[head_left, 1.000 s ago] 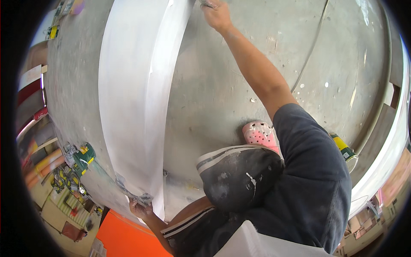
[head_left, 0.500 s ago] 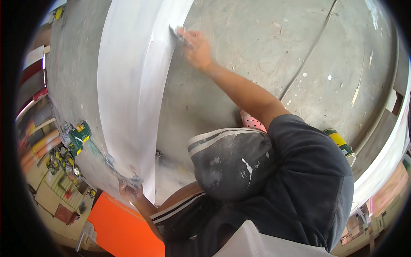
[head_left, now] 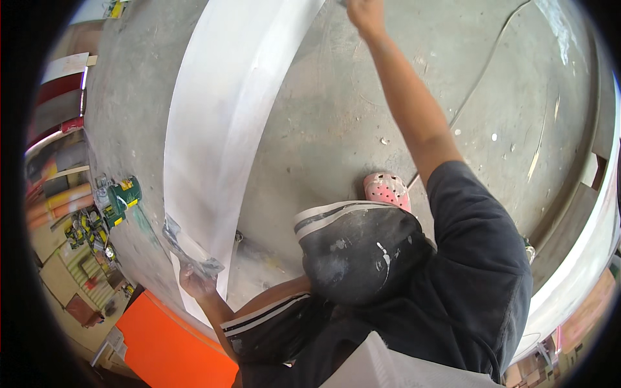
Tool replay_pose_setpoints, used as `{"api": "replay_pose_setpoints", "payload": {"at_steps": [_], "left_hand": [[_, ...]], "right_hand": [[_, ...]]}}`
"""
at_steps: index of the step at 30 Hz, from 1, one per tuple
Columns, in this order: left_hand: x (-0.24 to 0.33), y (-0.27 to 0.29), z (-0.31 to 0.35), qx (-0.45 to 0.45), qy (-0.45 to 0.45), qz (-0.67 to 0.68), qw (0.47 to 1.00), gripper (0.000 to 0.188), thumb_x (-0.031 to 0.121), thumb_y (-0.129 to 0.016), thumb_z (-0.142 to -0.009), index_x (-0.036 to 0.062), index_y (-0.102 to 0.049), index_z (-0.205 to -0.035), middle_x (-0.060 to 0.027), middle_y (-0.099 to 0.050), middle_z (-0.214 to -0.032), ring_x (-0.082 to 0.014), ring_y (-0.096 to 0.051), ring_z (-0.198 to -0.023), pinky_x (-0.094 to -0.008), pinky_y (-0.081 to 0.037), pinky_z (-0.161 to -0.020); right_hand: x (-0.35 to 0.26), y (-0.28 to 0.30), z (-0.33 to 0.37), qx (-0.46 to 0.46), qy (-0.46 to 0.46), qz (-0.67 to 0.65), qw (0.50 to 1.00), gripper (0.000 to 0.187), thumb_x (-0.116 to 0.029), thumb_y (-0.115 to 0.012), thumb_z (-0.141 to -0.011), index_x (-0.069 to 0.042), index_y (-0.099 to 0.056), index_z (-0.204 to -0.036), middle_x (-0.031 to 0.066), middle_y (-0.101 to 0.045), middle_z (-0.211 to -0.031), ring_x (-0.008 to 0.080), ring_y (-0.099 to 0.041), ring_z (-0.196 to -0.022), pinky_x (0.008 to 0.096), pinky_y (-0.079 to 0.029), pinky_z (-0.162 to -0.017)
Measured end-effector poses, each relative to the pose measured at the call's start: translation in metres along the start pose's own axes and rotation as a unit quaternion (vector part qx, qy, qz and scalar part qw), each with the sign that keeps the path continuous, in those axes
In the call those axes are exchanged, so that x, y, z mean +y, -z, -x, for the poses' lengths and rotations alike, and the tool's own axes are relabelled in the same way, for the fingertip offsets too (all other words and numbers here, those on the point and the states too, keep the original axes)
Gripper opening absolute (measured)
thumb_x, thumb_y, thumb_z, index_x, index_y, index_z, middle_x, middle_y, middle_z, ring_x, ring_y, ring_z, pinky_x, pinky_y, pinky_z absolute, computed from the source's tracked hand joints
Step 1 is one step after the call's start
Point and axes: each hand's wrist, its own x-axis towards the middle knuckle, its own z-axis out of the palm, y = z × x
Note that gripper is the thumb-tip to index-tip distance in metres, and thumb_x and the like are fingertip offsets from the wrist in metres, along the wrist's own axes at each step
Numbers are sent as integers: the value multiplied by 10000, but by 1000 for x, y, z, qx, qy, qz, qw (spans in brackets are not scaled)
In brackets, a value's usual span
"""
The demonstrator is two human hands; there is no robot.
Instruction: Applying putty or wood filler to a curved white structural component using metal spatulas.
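We see a long white panel (head_left: pixel 220 129), smooth, matte and gently curved, lying across the rough grey concrete floor (head_left: pixel 362 116). At the panel's near end the left hand (head_left: pixel 194 281) grips a flat, crusted metal scraper (head_left: pixel 187 249) pressed against its edge. At the far end the right hand (head_left: pixel 365 13) reaches beside the panel; we cannot tell its grip. A green can (head_left: pixel 121 196) sits left of the panel.

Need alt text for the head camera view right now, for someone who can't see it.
A person bends over a long white curved panel on a concrete floor. The right hand reaches to the panel's far end at the frame's top; the left hand holds a smeared flat scraper at its near end. A green can stands left.
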Motion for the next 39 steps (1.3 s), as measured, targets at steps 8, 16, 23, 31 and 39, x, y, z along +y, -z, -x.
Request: {"api": "replay_pose_setpoints", "payload": {"at_steps": [8, 16, 23, 31, 39], "left_hand": [[6, 28, 24, 171, -69, -26, 983, 690, 18, -409, -681, 83, -209, -1339, -174, -371, -1265, -350, -366, -1176, -438, -521, -735], [3, 27, 18, 159, -74, -7, 984, 679, 6, -425, -674, 67, -235, -1323, -166, -398, -1236, -334, -416, -1131, -420, -523, -717], [2, 43, 5, 128, -23, -54, 990, 606, 64, -451, -644, -18, -353, -1236, -153, -511, -1100, -267, -555, -925, -350, -528, -698], [-10, 40, -1, 170, -35, -56, 983, 629, 67, -451, -646, -19, -321, -1255, -185, -499, -1106, -289, -561, -894, -336, -545, -577], [-23, -7, -62, 96, -17, -81, 992, 629, 82, -464, -669, 12, -312, -1276, -141, -465, -1193, -259, -504, -1058, -403, -481, -825]], "right_hand": [[-8, -17, -35, -28, -1, -26, 999, 328, -81, -472, -717, -41, -598, -1018, 181, -610, -935, 279, -589, -877, 322, -449, -753], [-30, -38, 39, -68, 67, 14, 995, 313, -102, -474, -757, -57, -586, -1045, 166, -602, -983, 269, -575, -935, 328, -445, -806], [-52, -42, 116, -39, 127, 31, 991, 325, -51, -547, -653, -87, -635, -964, 158, -619, -856, 305, -572, -749, 351, -469, -686], [-97, -53, 227, -59, 156, -51, 985, 426, 78, -560, -624, -64, -590, -1024, 158, -587, -996, 288, -563, -821, 340, -472, -710], [-91, -4, 228, -331, -142, -186, 914, 319, 25, -510, -715, -6, -582, -1024, 122, -620, -858, 219, -577, -724, 288, -473, -696]]}}
